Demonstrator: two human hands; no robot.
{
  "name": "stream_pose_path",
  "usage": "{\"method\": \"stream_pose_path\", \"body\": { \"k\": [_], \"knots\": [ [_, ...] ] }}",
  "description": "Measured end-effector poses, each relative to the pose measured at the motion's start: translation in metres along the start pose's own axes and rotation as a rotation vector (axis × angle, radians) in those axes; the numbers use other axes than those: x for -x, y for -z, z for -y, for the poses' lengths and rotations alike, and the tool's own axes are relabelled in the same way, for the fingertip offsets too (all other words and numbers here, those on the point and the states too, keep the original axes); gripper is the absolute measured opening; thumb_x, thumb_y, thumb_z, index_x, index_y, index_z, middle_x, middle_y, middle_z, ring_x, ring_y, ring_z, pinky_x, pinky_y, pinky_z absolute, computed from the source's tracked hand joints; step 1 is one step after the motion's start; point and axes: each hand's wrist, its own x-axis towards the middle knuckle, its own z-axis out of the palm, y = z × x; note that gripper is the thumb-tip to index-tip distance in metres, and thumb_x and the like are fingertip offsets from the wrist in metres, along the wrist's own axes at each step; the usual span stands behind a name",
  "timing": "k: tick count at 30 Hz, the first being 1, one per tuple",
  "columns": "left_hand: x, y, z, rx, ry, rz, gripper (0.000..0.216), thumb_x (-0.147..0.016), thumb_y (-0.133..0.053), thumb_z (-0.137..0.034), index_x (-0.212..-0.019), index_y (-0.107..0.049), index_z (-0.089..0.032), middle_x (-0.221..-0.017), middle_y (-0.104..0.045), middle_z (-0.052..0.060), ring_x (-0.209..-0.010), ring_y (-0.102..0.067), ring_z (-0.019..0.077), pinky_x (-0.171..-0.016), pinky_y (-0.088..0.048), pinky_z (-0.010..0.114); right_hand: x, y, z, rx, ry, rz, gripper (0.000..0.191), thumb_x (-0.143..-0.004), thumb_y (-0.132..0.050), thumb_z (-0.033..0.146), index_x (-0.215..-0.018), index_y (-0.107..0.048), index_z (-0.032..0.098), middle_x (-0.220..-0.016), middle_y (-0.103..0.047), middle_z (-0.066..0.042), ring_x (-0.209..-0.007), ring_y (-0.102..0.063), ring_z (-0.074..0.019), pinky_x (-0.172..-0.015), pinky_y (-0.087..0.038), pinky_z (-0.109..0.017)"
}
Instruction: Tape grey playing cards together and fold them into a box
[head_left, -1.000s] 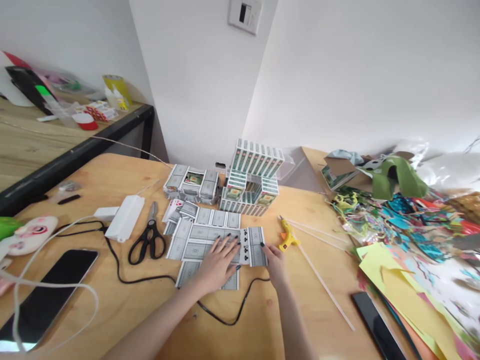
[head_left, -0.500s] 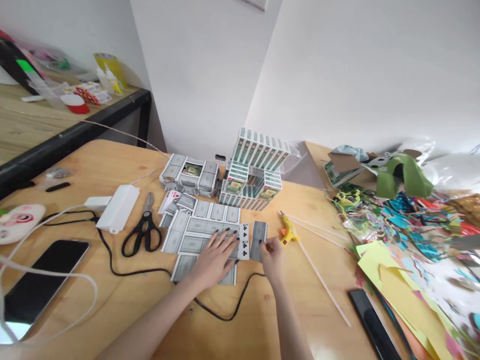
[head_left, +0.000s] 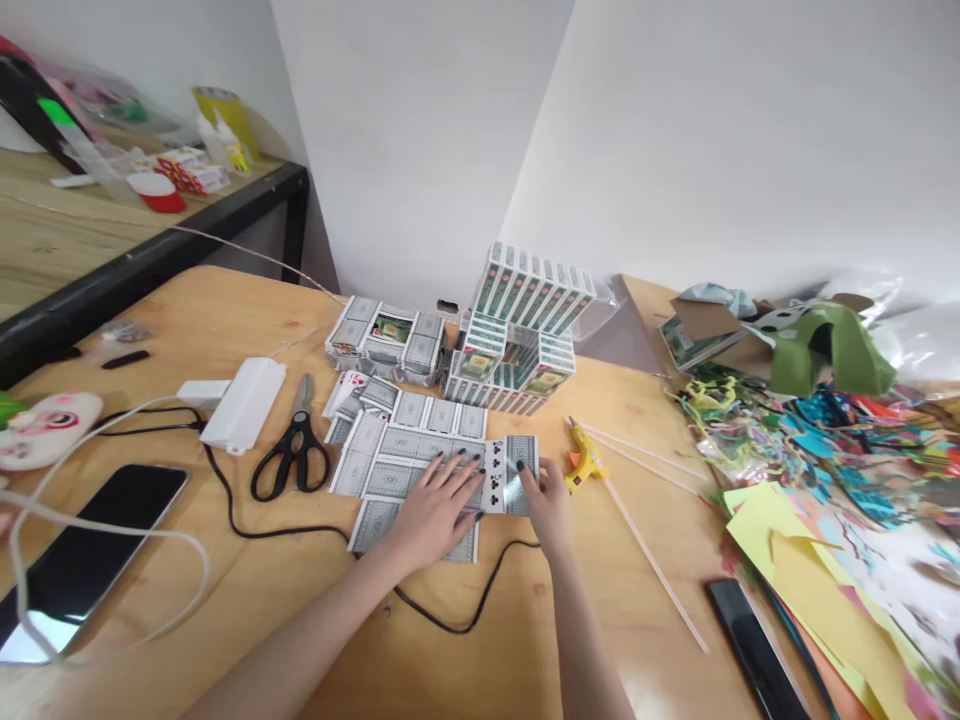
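A mat of grey-backed playing cards [head_left: 409, 465] lies joined flat on the wooden table. My left hand [head_left: 435, 510] rests on it, palm down, fingers spread and stretched. A face-up clubs card [head_left: 495, 480] sits at the mat's right edge. Beside it lies a grey-backed card [head_left: 525, 452], with the fingertips of my right hand [head_left: 550, 510] curled and pinched on its lower edge. Behind the mat stands a structure of green card boxes [head_left: 517, 350].
Left of the mat lie black scissors [head_left: 296, 455], a white adapter [head_left: 244, 405], a black cable [head_left: 285, 530] and a phone [head_left: 90, 550]. To the right are a yellow glue gun [head_left: 581, 465], glue sticks [head_left: 649, 555], coloured paper [head_left: 810, 590] and a dark phone [head_left: 757, 650].
Half a second ago my right hand held the grey-backed card slightly apart from the clubs card; now it lies against it. My left hand has stayed flat on the mat.
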Motion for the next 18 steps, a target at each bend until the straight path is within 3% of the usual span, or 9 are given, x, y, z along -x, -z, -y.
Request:
{"method": "stream_pose_path", "body": {
  "k": [10,18],
  "knots": [
    [0.0002,0.0031,-0.0017,-0.006,0.007,0.002,0.044,-0.089,-0.040,-0.037,-0.131,-0.041,-0.025,-0.144,-0.035,0.002,-0.134,-0.024,0.0237,-0.110,-0.017,0.047,-0.0072,-0.0029,-0.0058,0.074,-0.034,0.023,0.042,-0.069,-0.054,0.054,-0.094,-0.051,0.020,-0.072,-0.067,-0.003,-0.059,-0.061,-0.0189,-0.052,-0.043,-0.027],
    [0.0002,0.0020,-0.0025,-0.012,0.014,-0.021,0.043,-0.090,-0.036,-0.041,-0.131,-0.042,-0.028,-0.143,-0.035,0.001,-0.134,-0.024,0.0233,-0.110,-0.016,0.047,-0.0091,-0.0023,-0.0083,0.132,-0.033,0.013,0.041,-0.068,-0.055,0.054,-0.092,-0.054,0.020,-0.070,-0.068,-0.003,-0.059,-0.063,-0.0203,-0.051,-0.044,-0.028]
  ]
}}
